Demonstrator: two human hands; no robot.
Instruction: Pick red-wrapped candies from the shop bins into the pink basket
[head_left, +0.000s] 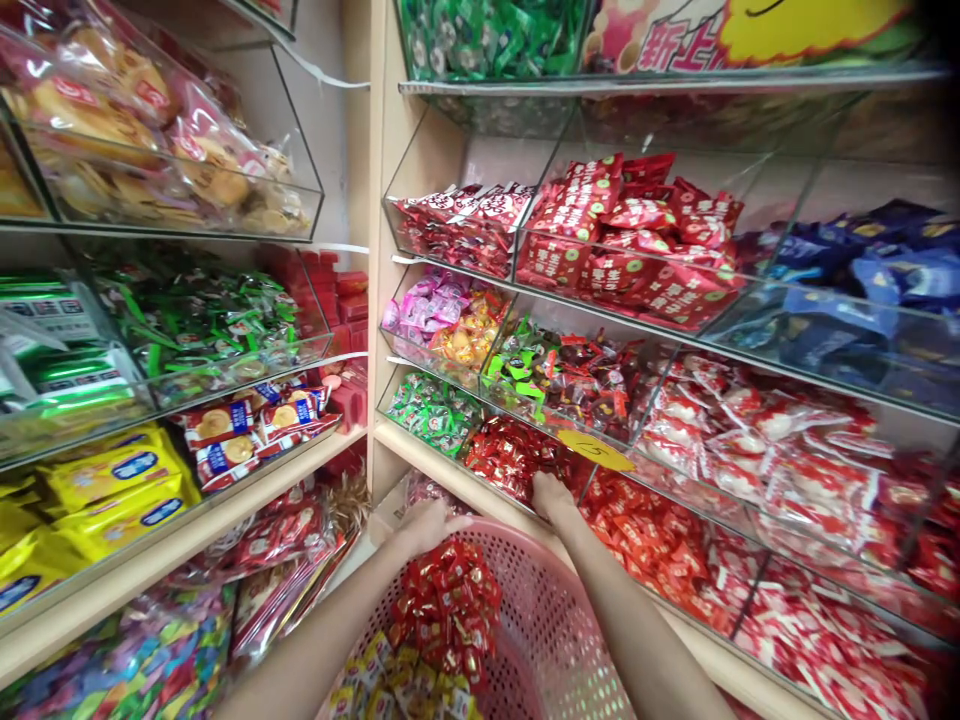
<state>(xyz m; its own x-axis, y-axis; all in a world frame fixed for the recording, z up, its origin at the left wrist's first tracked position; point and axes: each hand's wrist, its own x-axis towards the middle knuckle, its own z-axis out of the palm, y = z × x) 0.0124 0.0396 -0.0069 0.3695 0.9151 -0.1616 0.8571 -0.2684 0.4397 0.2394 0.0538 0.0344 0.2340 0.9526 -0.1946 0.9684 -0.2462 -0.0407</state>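
The right hand (551,495) is reaching into a clear bin of red-wrapped candies (506,455). Its fingers are sinking among the wrappers, so I cannot tell whether they are closing on any. The bin is sitting in the lowest shelf row, at twelve o'clock from the pink basket (547,620). The left hand (427,525) is lying over the basket's far rim at about eleven o'clock, fingers curling down around the edge and gripping it. Inside the basket a heap of red candies (448,600) is lying just below that hand, with yellow-wrapped sweets (397,685) at six o'clock from the heap. A yellow oval tag (595,450) is sticking to the bin front at one o'clock from the right hand. Green-wrapped candies (431,405) are filling the next bin at ten o'clock, and red-and-white packets (750,430) are lying at two o'clock.
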